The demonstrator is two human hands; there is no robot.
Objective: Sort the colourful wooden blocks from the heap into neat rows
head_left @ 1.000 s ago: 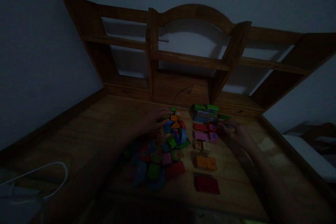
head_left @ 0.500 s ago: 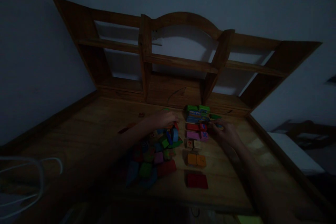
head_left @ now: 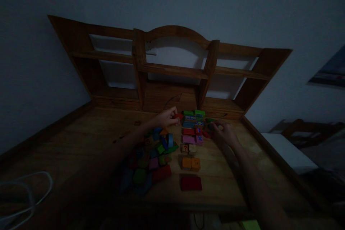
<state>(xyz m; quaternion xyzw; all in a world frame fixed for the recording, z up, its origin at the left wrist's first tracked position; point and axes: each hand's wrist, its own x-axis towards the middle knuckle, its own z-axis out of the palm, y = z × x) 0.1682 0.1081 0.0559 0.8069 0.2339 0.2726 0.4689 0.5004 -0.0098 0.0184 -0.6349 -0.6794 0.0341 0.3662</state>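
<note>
In the head view my left hand is closed in a pinch on a small red block, just above the tabletop and left of the green blocks. My right hand bends its fingers down at the right end of the rows; what they hold, if anything, is too dark to make out. Near its fingertips lies a red piece, beside the red row. Blue blocks, pink blocks, plain wooden cubes, orange blocks and a dark red block line up below.
A loose heap of coloured blocks lies left of the rows, partly behind my left forearm. A wooden shelf unit stands at the back of the desk. A white cable loops at the lower left. The light is dim.
My left hand has risen from the heap toward the back with a red block in its fingers. A red piece now shows by my right fingertips. The camera view has shifted.
</note>
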